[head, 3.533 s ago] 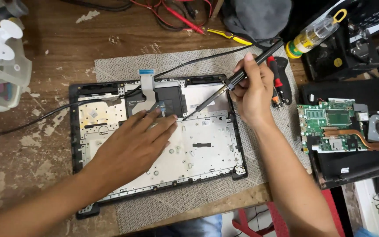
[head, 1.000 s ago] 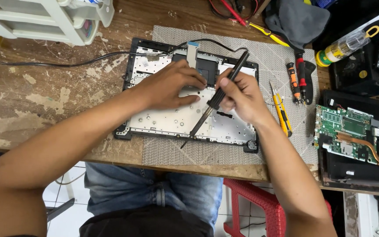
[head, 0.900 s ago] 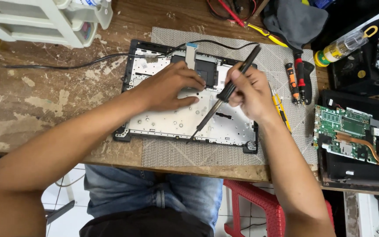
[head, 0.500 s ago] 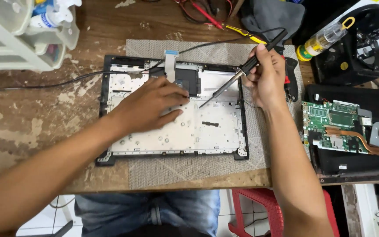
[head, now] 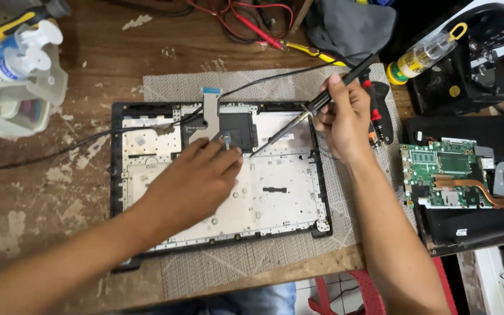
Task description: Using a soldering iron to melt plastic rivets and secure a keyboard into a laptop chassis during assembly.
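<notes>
At frame centre, the left hand (head: 196,181) lies flat on the laptop panel (head: 281,198), fingers (head: 228,153) touching a small part. The right hand (head: 345,119) grips a soldering iron (head: 316,105), tip lowered onto the panel just beside them.

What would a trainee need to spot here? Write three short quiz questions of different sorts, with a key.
1. True or false: the right hand holds the soldering iron with its tip pointing down toward the keyboard panel.
2. Which lies right of the keyboard panel? A) green motherboard B) spray bottle C) grey cloth
3. Fill in: the left hand rests flat on the ____.

Key: 1 true; 2 A; 3 keyboard panel.
</notes>
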